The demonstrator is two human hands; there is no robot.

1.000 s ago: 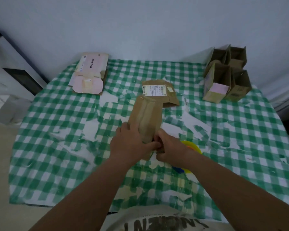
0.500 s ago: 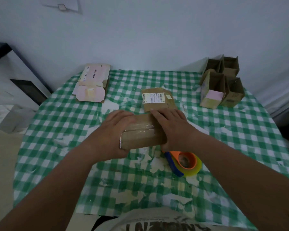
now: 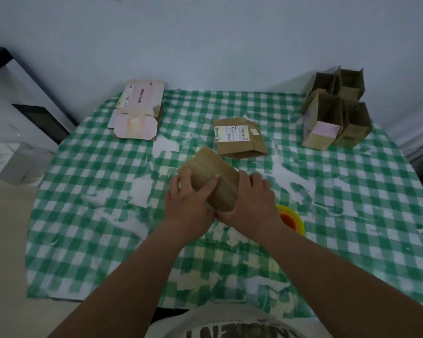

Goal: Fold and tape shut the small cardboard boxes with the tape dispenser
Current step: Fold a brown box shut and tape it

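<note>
A small brown cardboard box (image 3: 211,175) with clear tape on its top lies at the middle of the green checked table (image 3: 352,215). My left hand (image 3: 189,203) grips its near left side, thumb across the top face. My right hand (image 3: 250,203) holds its right side, fingers curled round the near end. The tape dispenser (image 3: 291,219), yellow with an orange core, lies on the cloth just right of my right wrist and is partly hidden by it.
A flattened brown box with a white label (image 3: 238,137) lies just beyond. A flat pink-and-cream box (image 3: 138,113) sits at the back left. Several open brown boxes (image 3: 335,111) stand at the back right. Torn white patches mark the cloth.
The box has been turned from lying crosswise to pointing away and to the left. Both hands have shifted from its top to its near sides. The dispenser has stayed put.
</note>
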